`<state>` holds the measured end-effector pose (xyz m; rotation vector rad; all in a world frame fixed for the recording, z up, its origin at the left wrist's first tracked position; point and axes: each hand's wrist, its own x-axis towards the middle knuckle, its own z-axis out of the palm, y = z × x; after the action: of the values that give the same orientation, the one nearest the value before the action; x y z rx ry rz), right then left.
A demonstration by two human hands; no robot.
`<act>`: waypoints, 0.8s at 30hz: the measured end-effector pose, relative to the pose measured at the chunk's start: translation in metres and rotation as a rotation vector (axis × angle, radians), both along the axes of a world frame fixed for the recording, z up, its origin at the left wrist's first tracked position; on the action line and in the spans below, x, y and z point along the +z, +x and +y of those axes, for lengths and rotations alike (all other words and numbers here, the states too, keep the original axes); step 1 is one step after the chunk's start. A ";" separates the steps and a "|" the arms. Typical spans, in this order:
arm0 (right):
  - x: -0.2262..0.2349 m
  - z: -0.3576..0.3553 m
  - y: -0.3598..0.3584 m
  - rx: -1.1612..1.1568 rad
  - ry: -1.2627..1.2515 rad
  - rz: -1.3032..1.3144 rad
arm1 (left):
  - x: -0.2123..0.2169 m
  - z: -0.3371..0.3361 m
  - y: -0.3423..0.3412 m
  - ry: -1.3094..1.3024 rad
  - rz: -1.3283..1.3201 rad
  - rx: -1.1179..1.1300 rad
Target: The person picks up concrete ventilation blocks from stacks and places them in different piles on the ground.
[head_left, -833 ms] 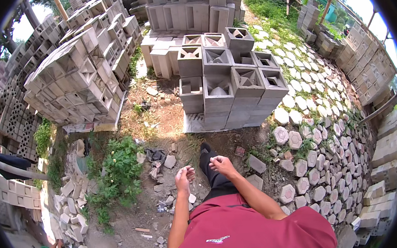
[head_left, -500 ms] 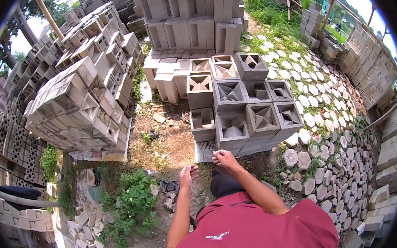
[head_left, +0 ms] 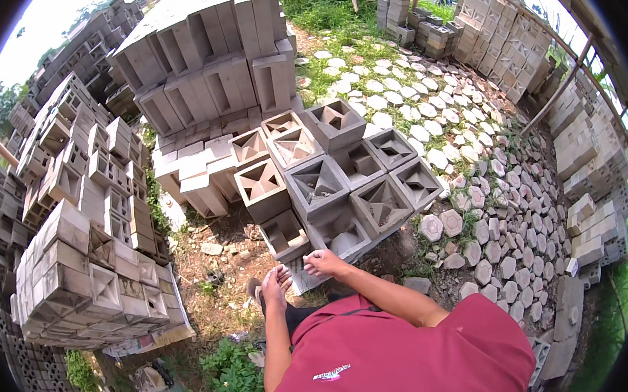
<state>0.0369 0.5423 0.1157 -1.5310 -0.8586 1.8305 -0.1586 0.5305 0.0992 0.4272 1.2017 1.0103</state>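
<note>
Dirt yard (head_left: 217, 268) | concrete blocks (head_left: 321, 188) stacked | left hand (head_left: 274, 286), right hand (head_left: 324, 262): fingers loose, empty

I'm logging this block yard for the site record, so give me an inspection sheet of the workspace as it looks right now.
Surface: bare dirt ground with scattered stones and weeds.
Job's things: stack of hollow patterned concrete blocks directly ahead, cavities facing up.
Clutter: rubble pieces and green weeds by the person's feet.
Hands: left hand open and empty, near the stack's lowest block; right hand open, at the stack's front edge; contact cannot be told.
Cables: nothing seen.
Surroundings: grey block stacks at left, solid block pile behind, hexagonal pavers at right, further stacks along the right rim.
</note>
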 end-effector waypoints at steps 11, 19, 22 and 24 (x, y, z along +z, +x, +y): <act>-0.038 0.119 -0.079 -0.655 -0.011 0.025 | -0.018 0.224 -0.092 0.022 0.047 -0.555; -0.045 0.122 -0.156 -0.878 -0.091 0.079 | -0.032 0.290 -0.144 -0.209 0.125 -0.794; -0.057 0.115 -0.169 -0.969 -0.180 0.134 | -0.045 0.301 -0.148 -0.269 0.126 -0.817; -0.078 0.103 -0.168 -0.984 -0.232 0.091 | -0.056 0.301 -0.139 -0.303 0.226 -0.841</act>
<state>-0.1313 0.6457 0.0377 -1.5697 0.1873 1.2447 -0.2972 0.8311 0.0430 0.7327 1.1810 0.0569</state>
